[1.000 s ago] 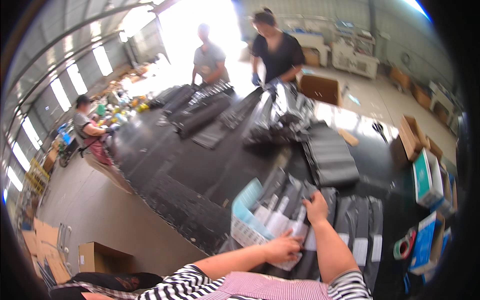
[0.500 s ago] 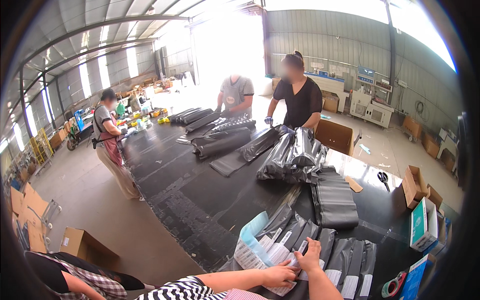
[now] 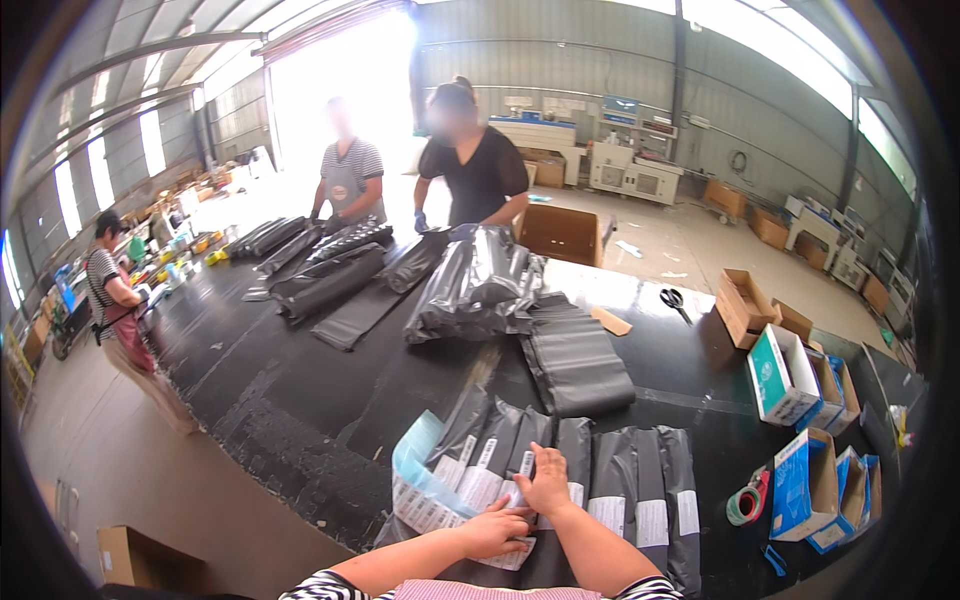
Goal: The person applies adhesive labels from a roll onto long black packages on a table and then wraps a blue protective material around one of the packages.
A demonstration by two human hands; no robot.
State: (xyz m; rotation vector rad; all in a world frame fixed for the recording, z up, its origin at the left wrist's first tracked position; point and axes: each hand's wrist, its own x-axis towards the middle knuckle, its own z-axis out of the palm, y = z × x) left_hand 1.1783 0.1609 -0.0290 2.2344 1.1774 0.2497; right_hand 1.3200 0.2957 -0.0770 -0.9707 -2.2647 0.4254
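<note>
The scuffed black surface (image 3: 270,410) spans the frame's middle, bearing labelled grey packages (image 3: 650,475) at lower centre, flat grey bags (image 3: 580,365) and a shiny dark bundle (image 3: 450,295) around centre, dark rolls (image 3: 330,280) at upper left, and scissors (image 3: 676,300), tape rolls (image 3: 743,507) and open boxes (image 3: 783,378) at right.

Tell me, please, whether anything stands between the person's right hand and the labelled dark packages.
Nothing visible does: the right hand lies on the dark packages. The blue-backed label sheet curls up off to its left, not between them.
</note>
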